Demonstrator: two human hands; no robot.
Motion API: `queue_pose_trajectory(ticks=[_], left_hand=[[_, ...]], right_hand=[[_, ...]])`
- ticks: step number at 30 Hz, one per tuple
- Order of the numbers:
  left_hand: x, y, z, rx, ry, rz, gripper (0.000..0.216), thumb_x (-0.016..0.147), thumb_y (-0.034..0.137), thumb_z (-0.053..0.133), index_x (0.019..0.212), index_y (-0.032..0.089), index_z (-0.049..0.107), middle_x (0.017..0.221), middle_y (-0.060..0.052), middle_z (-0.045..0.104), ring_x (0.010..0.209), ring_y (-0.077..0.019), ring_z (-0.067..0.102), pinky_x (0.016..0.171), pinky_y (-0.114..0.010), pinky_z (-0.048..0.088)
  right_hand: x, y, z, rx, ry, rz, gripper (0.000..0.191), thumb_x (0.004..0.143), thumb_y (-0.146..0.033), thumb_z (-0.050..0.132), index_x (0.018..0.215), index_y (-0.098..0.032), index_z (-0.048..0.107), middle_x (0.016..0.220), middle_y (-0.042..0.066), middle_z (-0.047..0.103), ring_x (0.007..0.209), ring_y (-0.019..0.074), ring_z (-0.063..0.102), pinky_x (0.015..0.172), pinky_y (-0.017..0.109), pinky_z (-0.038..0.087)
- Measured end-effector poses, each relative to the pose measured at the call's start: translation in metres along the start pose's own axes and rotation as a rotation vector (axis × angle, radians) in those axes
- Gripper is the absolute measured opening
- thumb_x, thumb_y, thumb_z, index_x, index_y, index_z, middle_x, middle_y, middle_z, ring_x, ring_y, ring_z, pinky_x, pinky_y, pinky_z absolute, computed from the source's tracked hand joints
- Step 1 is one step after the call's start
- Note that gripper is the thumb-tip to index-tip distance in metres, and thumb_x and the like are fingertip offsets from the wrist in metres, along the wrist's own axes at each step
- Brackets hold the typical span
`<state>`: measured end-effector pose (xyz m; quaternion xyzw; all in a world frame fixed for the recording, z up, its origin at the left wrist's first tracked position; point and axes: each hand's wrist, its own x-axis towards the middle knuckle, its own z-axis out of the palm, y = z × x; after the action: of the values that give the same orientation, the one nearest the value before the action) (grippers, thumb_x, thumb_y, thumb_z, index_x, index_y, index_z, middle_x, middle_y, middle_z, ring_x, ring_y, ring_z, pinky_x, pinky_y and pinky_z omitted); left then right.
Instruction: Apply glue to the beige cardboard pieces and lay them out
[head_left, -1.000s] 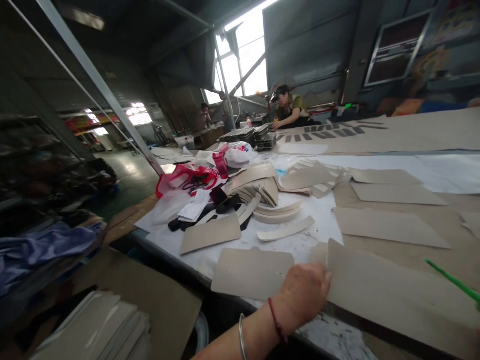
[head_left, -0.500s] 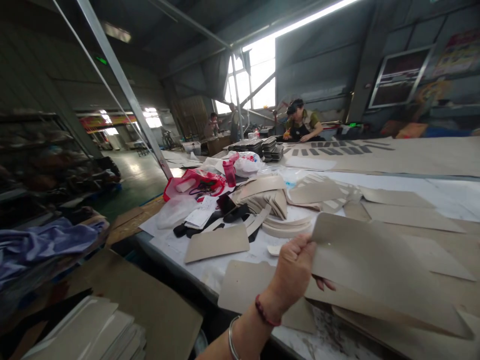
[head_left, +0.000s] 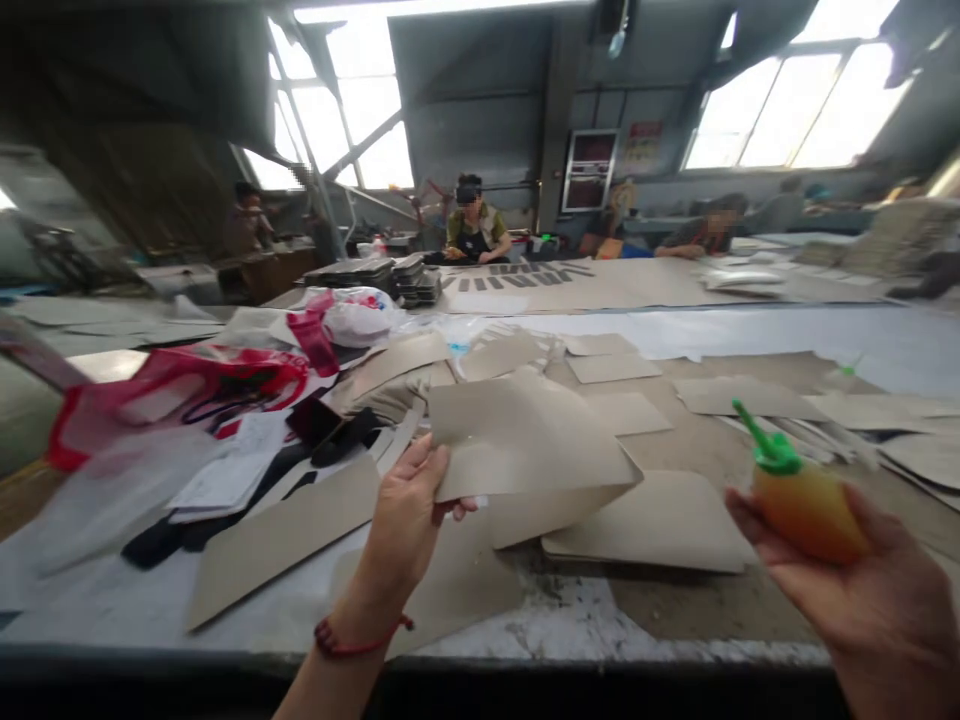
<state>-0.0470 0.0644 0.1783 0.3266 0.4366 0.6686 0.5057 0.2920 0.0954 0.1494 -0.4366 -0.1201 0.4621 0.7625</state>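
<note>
My left hand (head_left: 405, 520) is closed on the near left corner of a grey-brown cardboard piece (head_left: 525, 435), holding it lifted above the table. My right hand (head_left: 855, 590) is at the lower right, fingers curled under an orange squeeze bottle (head_left: 806, 505) with a green nozzle that points up and to the left. Below the lifted piece lie more cut cardboard pieces (head_left: 652, 520) on the worktable (head_left: 600, 620). A red cord is round my left wrist.
A red plastic bag (head_left: 180, 385), white bags and dark scraps lie at the left. Many cardboard cut-outs (head_left: 622, 365) cover the table. Stacked dark trays (head_left: 390, 275) stand at the back. A person (head_left: 474, 230) sits at the far end, others at the right and left.
The view has swung to the right. My left hand has lifted the cardboard piece off the table and brought it toward the middle. My right hand with the bottle has come into view.
</note>
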Motion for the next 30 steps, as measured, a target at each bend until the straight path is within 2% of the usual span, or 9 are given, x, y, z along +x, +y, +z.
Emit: queue_pose_trajectory(ticks=[3, 8, 11, 14, 18, 21, 23, 26, 30], left_hand=[[0.0, 0.001, 0.016, -0.019, -0.053, -0.03, 0.03, 0.072, 0.03, 0.076, 0.097, 0.016, 0.066, 0.077, 0.002, 0.066, 0.046, -0.0065, 0.055, 0.037, -0.016, 0.044], [0.006, 0.004, 0.053, -0.046, -0.19, -0.075, 0.018, 0.081, 0.022, 0.066, 0.097, 0.015, 0.066, 0.084, -0.001, 0.067, 0.048, -0.0079, 0.058, 0.038, -0.018, 0.047], [0.015, 0.009, 0.075, -0.026, -0.259, -0.157, 0.013, 0.087, 0.015, 0.055, 0.096, 0.013, 0.064, 0.085, -0.004, 0.067, 0.047, -0.0079, 0.06, 0.039, -0.016, 0.045], [0.023, 0.016, 0.096, 0.002, -0.35, -0.21, 0.014, 0.091, 0.013, 0.048, 0.095, 0.011, 0.061, 0.082, -0.006, 0.065, 0.048, -0.011, 0.064, 0.04, -0.016, 0.046], [0.028, 0.026, 0.128, 0.063, -0.468, -0.243, 0.013, 0.095, 0.011, 0.043, 0.089, 0.011, 0.055, 0.075, -0.004, 0.062, 0.051, -0.0149, 0.067, 0.041, -0.016, 0.047], [0.027, 0.028, 0.152, 0.109, -0.523, -0.28, 0.018, 0.096, 0.009, 0.039, 0.083, 0.012, 0.051, 0.067, -0.002, 0.06, 0.048, -0.0146, 0.066, 0.041, -0.015, 0.046], [0.026, 0.027, 0.167, 0.147, -0.554, -0.306, 0.02, 0.096, 0.008, 0.037, 0.082, 0.012, 0.05, 0.064, -0.002, 0.059, 0.047, -0.0144, 0.065, 0.04, -0.015, 0.045], [0.023, 0.022, 0.184, 0.216, -0.588, -0.34, 0.019, 0.097, 0.008, 0.038, 0.081, 0.012, 0.048, 0.062, -0.003, 0.06, 0.047, -0.0152, 0.066, 0.041, -0.015, 0.046], [0.02, 0.019, 0.199, 0.308, -0.623, -0.388, 0.017, 0.097, 0.01, 0.039, 0.083, 0.013, 0.048, 0.061, -0.003, 0.059, 0.05, -0.0163, 0.067, 0.044, -0.016, 0.049]], right_hand=[[-0.001, -0.001, 0.01, 0.055, 0.026, 0.072, 0.015, 0.069, -0.029, 0.068, 0.081, -0.02, 0.065, 0.081, 0.003, 0.063, 0.075, 0.0212, 0.062, 0.082, 0.055, 0.056], [-0.007, -0.011, 0.004, 0.0, -0.037, -0.001, 0.017, 0.074, -0.035, 0.065, 0.082, -0.021, 0.066, 0.081, 0.002, 0.063, 0.071, 0.0189, 0.062, 0.077, 0.047, 0.058], [-0.016, -0.019, -0.01, -0.023, -0.051, -0.047, 0.019, 0.078, -0.04, 0.062, 0.08, -0.022, 0.068, 0.08, 0.003, 0.064, 0.07, 0.019, 0.062, 0.068, 0.042, 0.059], [-0.025, -0.021, -0.031, -0.084, -0.032, -0.045, 0.024, 0.077, -0.046, 0.063, 0.079, -0.022, 0.069, 0.075, 0.004, 0.064, 0.067, 0.0207, 0.062, 0.063, 0.044, 0.06], [-0.034, -0.009, -0.064, -0.184, 0.026, 0.109, 0.034, 0.065, -0.048, 0.074, 0.088, -0.022, 0.07, 0.088, 0.005, 0.068, 0.075, 0.0254, 0.067, 0.066, 0.047, 0.061], [-0.048, 0.004, -0.079, -0.292, -0.098, 0.3, 0.054, 0.053, -0.045, 0.082, 0.1, -0.023, 0.068, 0.089, 0.008, 0.07, 0.075, 0.0272, 0.068, 0.063, 0.043, 0.059], [-0.064, 0.011, -0.079, -0.345, -0.229, 0.403, 0.061, 0.054, -0.044, 0.084, 0.108, -0.022, 0.064, 0.084, 0.008, 0.069, 0.072, 0.0258, 0.068, 0.062, 0.037, 0.057], [-0.088, 0.025, -0.066, -0.338, -0.416, 0.534, 0.058, 0.066, -0.045, 0.079, 0.116, -0.023, 0.058, 0.085, 0.007, 0.069, 0.073, 0.0232, 0.067, 0.065, 0.033, 0.053], [-0.098, 0.046, -0.038, -0.31, -0.611, 0.619, 0.054, 0.068, -0.046, 0.08, 0.111, -0.022, 0.057, 0.087, 0.004, 0.067, 0.076, 0.0202, 0.063, 0.068, 0.03, 0.05]])
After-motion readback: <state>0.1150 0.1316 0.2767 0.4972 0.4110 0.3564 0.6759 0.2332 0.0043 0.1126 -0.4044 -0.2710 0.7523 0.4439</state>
